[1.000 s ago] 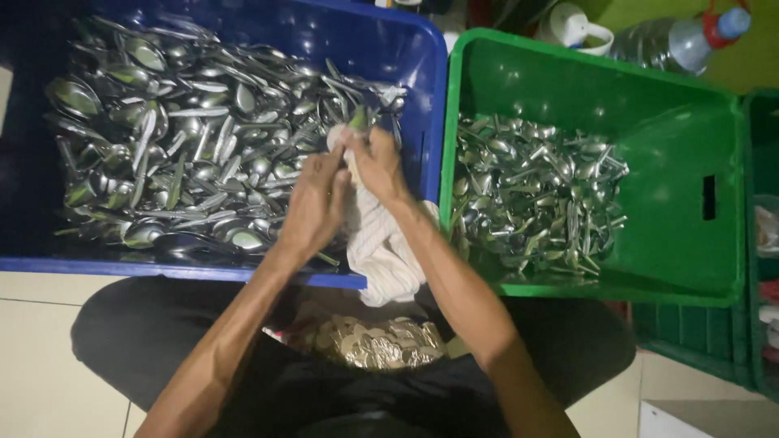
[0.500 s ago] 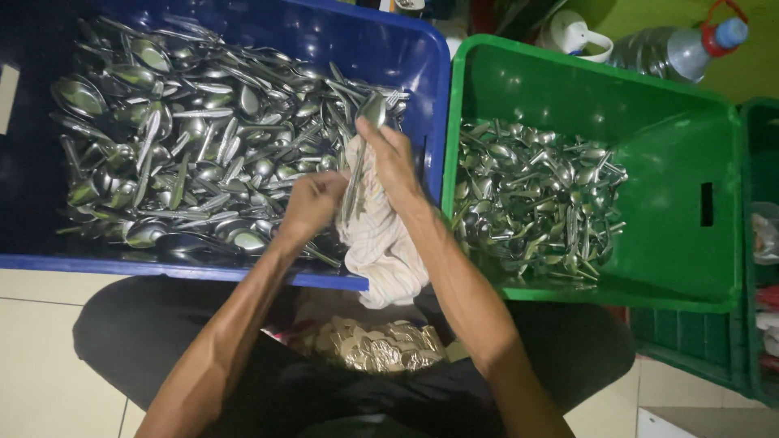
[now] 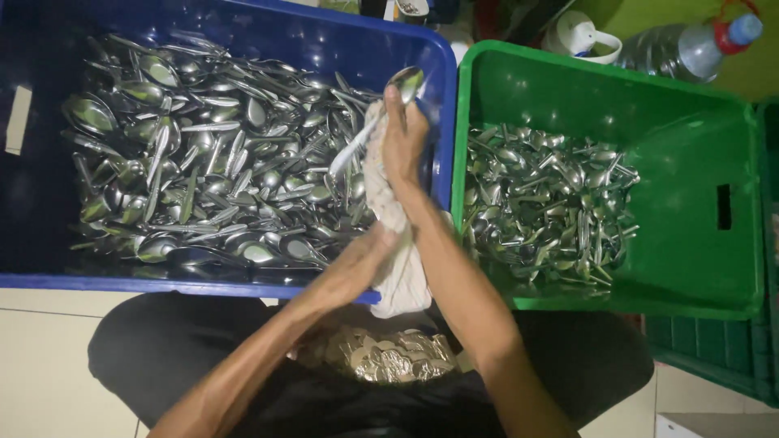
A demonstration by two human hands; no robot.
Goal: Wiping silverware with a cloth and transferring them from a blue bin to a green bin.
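1. The right hand pinches a steel spoon near its bowl, fingers closed round it. The bowl pokes out above the fingertips, and the handle slants down to the left of that hand.
2. A pale striped cloth hangs under the right palm and trails down toward the lap.
3. The left hand sits below the right, closed on the lower part of the cloth, at the blue crate's near rim.
4. This looks like the wiping step, with the spoon half drawn out of the cloth.
5. Left of both hands, the blue crate holds a heap of spoons.
6. Right of the right hand, a green crate holds a smaller pile.
7. Judging by this, the next move needs a firm pinch while the cloth slides off the handle.
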